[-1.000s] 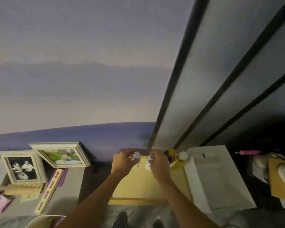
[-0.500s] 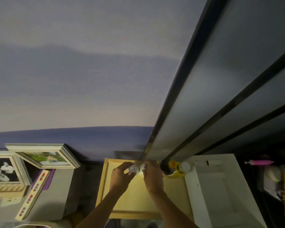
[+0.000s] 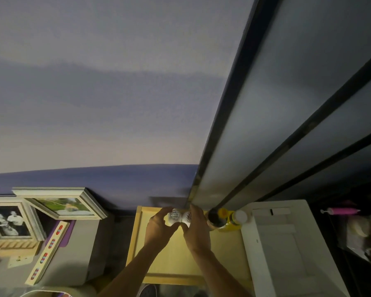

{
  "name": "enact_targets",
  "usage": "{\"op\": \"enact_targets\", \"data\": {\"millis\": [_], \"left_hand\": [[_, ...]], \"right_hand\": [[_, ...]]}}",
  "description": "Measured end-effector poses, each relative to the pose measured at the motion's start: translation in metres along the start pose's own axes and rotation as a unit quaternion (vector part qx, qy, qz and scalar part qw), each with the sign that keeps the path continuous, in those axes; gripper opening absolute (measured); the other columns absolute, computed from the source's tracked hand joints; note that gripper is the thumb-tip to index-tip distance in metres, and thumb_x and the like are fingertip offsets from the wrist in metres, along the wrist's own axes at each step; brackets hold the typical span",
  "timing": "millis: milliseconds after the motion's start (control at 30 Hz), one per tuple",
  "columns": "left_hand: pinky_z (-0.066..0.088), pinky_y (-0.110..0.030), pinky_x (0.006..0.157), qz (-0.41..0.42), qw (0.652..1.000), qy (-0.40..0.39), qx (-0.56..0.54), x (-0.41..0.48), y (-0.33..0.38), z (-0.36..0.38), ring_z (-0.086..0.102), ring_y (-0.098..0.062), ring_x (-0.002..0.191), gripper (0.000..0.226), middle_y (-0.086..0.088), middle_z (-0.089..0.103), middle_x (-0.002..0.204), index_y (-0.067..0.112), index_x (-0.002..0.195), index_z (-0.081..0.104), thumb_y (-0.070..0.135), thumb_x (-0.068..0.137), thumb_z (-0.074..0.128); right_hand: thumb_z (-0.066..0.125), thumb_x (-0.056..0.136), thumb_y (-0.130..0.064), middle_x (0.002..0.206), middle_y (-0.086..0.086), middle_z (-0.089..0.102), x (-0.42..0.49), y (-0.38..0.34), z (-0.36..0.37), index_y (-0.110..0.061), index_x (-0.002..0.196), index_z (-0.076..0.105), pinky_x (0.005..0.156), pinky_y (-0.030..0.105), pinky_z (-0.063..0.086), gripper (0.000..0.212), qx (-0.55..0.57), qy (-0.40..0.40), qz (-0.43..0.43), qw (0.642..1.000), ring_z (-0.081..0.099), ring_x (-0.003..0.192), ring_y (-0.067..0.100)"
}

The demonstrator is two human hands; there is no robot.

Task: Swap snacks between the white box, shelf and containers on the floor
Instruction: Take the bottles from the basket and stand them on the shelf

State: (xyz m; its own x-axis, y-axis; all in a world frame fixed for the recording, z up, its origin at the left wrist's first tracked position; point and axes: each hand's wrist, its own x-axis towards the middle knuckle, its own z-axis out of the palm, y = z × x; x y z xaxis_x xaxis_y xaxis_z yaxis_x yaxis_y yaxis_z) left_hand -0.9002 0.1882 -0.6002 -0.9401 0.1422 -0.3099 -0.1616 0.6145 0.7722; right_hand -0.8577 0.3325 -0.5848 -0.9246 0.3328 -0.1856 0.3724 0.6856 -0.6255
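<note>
Dim purple wall [image 3: 94, 103]; framed pictures [image 3: 60, 205]

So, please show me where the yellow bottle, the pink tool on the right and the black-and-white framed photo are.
yellow bottle [image 3: 230, 219]: head view, on its yellow body.
pink tool [image 3: 342, 210]: head view, on the middle of its pink barrel.
black-and-white framed photo [image 3: 9, 221]: head view, on the picture inside the frame.

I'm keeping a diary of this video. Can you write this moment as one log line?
left hand: holds small round container | right hand: holds second one | over yellow tray | white box: untouched
</note>
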Motion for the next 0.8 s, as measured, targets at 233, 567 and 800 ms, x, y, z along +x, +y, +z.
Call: {"op": "enact_targets", "data": {"millis": [233, 567, 800], "left_hand": [[0.058, -0.037, 0.1, 0.077, 0.993, 0.073, 0.051, -0.039, 0.075, -0.087, 0.064, -0.016, 0.124, 0.078, 0.014, 0.062, 0.141, 0.037, 0.147, 0.051, 0.076, 0.082, 0.073], [0.039, -0.053, 0.121, 0.109, 0.934, 0.256, 0.225, -0.126, 0.196, -0.193, 0.045, -0.03, 0.148, 0.113, -0.009, 0.046, 0.162, 0.017, 0.161, 0.037, 0.097, 0.082, 0.043], [0.039, -0.054, 0.12, 0.116, 0.922, 0.285, 0.235, -0.194, 0.228, -0.212, 0.043, -0.031, 0.149, 0.115, -0.01, 0.046, 0.162, 0.015, 0.16, 0.038, 0.099, 0.081, 0.036]], "right_hand": [[0.052, 0.1, -0.067, 0.158, -0.001, 0.051, -0.02, -0.07, -0.087, -0.021, 0.162, 0.032, 0.104, 0.028, 0.056, 0.08, 0.008, 0.06, -0.083, 0.995, 0.057, 0.138, 0.015], [0.032, 0.088, -0.09, 0.175, 0.013, 0.019, -0.051, -0.143, -0.262, -0.011, 0.166, 0.027, 0.128, 0.048, 0.021, 0.111, -0.162, 0.105, -0.126, 0.973, 0.017, 0.161, 0.037], [0.028, 0.084, -0.091, 0.174, 0.014, 0.023, -0.124, -0.149, -0.323, -0.009, 0.165, 0.028, 0.128, 0.05, 0.026, 0.115, -0.171, 0.159, -0.081, 0.969, 0.019, 0.16, 0.038]]}}
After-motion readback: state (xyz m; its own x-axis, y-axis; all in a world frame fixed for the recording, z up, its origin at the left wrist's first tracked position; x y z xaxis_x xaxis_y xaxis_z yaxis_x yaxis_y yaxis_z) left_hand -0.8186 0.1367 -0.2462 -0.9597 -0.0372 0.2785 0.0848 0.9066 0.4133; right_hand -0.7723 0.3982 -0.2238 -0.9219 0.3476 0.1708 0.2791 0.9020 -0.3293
